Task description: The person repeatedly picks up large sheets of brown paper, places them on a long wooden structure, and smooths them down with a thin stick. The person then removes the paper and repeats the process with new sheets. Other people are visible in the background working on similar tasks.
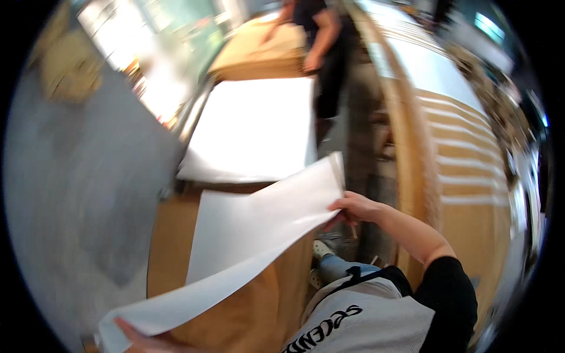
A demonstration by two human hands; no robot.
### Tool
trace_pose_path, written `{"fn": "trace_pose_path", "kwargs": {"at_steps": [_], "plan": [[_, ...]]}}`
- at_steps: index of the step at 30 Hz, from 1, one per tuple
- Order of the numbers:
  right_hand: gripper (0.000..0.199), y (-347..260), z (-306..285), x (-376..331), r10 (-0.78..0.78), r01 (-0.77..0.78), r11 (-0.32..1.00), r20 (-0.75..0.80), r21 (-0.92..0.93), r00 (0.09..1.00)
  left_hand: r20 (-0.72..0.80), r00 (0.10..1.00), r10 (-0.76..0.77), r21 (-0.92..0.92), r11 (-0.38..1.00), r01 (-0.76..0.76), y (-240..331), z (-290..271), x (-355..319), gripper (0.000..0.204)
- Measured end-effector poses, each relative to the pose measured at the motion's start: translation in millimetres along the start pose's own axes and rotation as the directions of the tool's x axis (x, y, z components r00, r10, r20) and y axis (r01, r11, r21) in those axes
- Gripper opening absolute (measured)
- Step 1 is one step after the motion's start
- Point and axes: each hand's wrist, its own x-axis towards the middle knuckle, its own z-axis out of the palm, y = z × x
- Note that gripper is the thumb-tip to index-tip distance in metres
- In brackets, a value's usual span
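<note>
Left hand [147, 342] at 7 o'clock, right hand [354, 208] at 4, both clamping that white sheet [276, 215]. Uneven tugging might crease it.

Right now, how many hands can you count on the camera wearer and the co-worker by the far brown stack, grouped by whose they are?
Wearer's hands: 2, the left hand and right hand, both on the white sheet
Co-worker's hands: 2, blurred, by the far brown stack
Total: 4

Close fisheye view from head height, steeply downward
</note>
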Motion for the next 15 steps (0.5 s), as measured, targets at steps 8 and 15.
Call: {"fn": "trace_pose_path", "kwargs": {"at_steps": [8, 15], "plan": [[0.026, -92, -68, -135, -0.300, 0.340, 0.940, -0.464, 0.003, 0.834, 0.477, 0.860, 0.180, -0.457, 0.887, 0.068, 73, 185, -46, 0.037], [0.030, -177, -184, -262, -0.601, 0.690, 0.633, -0.784, -0.351, 0.152, 0.842, 0.455, 0.290, -0.473, 0.803, 0.362, 95, 374, -59, 0.035]]}}
